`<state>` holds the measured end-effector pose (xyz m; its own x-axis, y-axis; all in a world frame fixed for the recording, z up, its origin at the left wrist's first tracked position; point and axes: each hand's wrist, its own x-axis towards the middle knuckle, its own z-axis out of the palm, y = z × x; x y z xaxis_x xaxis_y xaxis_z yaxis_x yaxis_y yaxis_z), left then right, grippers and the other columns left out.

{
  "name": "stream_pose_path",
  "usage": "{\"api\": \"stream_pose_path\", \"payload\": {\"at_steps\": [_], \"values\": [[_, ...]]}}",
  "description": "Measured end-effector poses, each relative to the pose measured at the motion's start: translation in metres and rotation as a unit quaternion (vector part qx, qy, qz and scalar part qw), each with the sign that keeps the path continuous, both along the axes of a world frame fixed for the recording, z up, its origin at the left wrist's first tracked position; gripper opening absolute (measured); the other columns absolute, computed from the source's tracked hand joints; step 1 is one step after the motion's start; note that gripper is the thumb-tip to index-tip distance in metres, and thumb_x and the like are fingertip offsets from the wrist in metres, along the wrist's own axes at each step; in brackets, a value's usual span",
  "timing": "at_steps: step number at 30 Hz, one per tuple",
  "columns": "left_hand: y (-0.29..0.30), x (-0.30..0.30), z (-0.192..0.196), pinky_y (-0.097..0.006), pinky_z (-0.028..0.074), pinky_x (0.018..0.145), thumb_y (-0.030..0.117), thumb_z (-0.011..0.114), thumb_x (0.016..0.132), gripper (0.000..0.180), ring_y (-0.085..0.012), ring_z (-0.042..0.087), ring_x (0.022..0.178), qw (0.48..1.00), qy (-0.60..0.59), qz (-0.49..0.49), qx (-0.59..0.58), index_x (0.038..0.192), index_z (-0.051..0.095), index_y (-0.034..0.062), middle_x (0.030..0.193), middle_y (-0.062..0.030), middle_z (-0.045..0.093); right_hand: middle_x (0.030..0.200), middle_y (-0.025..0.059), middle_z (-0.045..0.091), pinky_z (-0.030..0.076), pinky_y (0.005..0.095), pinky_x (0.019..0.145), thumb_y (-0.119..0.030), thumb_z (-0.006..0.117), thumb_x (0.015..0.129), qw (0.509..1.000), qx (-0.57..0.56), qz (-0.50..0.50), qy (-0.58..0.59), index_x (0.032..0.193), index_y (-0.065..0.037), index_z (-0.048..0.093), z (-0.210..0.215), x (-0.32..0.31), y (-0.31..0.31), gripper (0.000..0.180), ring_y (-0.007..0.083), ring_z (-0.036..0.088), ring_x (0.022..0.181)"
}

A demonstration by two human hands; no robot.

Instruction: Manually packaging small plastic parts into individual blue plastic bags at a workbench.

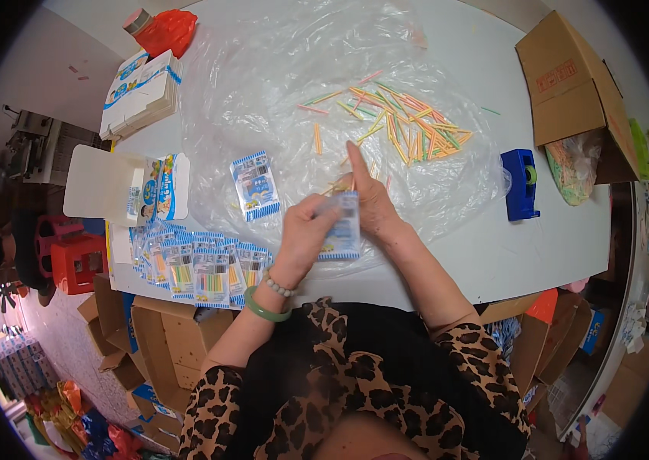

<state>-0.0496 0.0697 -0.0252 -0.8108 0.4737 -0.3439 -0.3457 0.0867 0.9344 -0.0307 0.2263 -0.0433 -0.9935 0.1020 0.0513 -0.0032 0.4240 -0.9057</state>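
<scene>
My left hand (305, 238), with a beaded bracelet and a green bangle at its wrist, pinches a small clear packet (344, 236) with blue striped ends. Against the packet's upper end is my right hand (374, 205), its index finger pointing away from me and the other fingers curled. A few thin coloured sticks (337, 186) show between the two hands; their lower ends are hidden. Beyond lies a loose heap of pink, yellow, orange and green sticks (424, 130) on a clear plastic sheet (263, 92). One more packet (255, 184) lies flat left of my hands.
Several filled packets (209, 268) overlap along the near left edge. An open white carton (94, 184), flat cartons (140, 92) and a red bag (171, 32) stand at the left. At the right are a blue tape dispenser (521, 185) and a cardboard box (562, 77).
</scene>
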Motion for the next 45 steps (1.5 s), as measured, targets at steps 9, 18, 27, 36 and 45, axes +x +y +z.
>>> {"api": "stream_pose_path", "payload": {"at_steps": [9, 18, 27, 36, 45], "values": [[-0.015, -0.01, 0.002, -0.023, 0.045, 0.067, 0.007, 0.06, 0.086, 0.008, -0.0094, 0.054, 0.075, 0.99, 0.06, 0.124, -0.022, 0.086, 0.062, -0.0009, 0.087, -0.0048, 0.062, 0.081, 0.0018, 0.059, 0.044, 0.0234, 0.071, -0.007, 0.061, 0.083, 0.991, -0.13, -0.039, 0.013, 0.091, -0.003, 0.058, -0.01, -0.008, 0.007, 0.009, 0.0085, 0.055, 0.076], [0.004, -0.001, 0.007, -0.03, 0.046, 0.081, 0.005, 0.062, 0.081, 0.007, -0.027, 0.06, 0.1, 0.947, 0.316, -0.002, -0.061, 0.085, 0.063, -0.0007, 0.109, -0.0177, 0.06, 0.081, 0.0072, 0.061, 0.046, 0.0274, 0.071, -0.009, 0.059, 0.084, 0.964, -0.256, -0.062, 0.02, 0.088, -0.001, 0.058, -0.013, -0.003, 0.004, 0.009, 0.0165, 0.06, 0.078], [-0.006, -0.008, -0.001, -0.021, 0.04, 0.065, 0.012, 0.051, 0.094, 0.013, -0.0045, 0.043, 0.075, 0.993, 0.108, 0.043, -0.018, 0.091, 0.056, -0.0003, 0.076, 0.0015, 0.05, 0.092, 0.0085, 0.065, 0.043, 0.0281, 0.082, -0.014, 0.057, 0.088, 0.994, -0.006, -0.06, 0.093, 0.089, -0.005, 0.058, -0.015, 0.0, 0.008, 0.01, 0.0156, 0.059, 0.088], [-0.013, -0.011, -0.004, -0.02, 0.038, 0.055, 0.006, 0.064, 0.083, 0.008, -0.001, 0.044, 0.062, 0.999, -0.018, 0.033, -0.014, 0.078, 0.063, 0.0001, 0.069, 0.0054, 0.055, 0.099, 0.0183, 0.065, 0.043, 0.03, 0.085, -0.022, 0.05, 0.095, 0.913, -0.401, -0.059, 0.056, 0.096, -0.007, 0.045, 0.039, -0.002, 0.008, 0.017, 0.0192, 0.06, 0.094], [-0.002, 0.0, 0.011, -0.023, 0.045, 0.068, 0.009, 0.059, 0.085, 0.03, -0.0064, 0.053, 0.076, 0.992, 0.113, -0.059, -0.016, 0.113, 0.059, -0.0017, 0.085, -0.0021, 0.061, 0.1, 0.0184, 0.065, 0.046, 0.0291, 0.079, -0.02, 0.05, 0.096, 0.906, -0.416, -0.015, 0.081, 0.098, -0.007, 0.046, 0.048, -0.01, -0.015, 0.014, 0.017, 0.06, 0.096]]}}
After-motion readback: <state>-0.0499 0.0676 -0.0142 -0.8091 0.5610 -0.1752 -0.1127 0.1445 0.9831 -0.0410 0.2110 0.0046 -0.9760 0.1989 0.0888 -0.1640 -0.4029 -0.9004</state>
